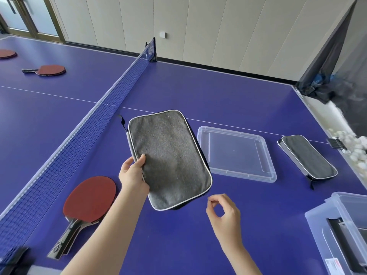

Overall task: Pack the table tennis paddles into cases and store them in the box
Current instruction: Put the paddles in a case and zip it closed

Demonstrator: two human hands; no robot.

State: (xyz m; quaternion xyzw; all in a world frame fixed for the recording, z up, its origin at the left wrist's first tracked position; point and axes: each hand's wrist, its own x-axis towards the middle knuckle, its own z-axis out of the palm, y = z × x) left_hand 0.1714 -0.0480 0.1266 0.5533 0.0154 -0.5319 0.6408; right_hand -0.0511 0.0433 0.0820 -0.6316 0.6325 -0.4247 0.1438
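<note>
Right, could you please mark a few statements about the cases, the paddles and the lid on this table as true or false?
1. The left hand holds a grey fabric case with white piping above the blue table. True.
2. The clear plastic lid sits on the clear storage box. False: it lies flat on the table, apart from the box.
3. A second grey case lies on the table to the right of the lid. True.
4. No paddle lies beyond the net. False: a red-faced paddle lies there.
</note>
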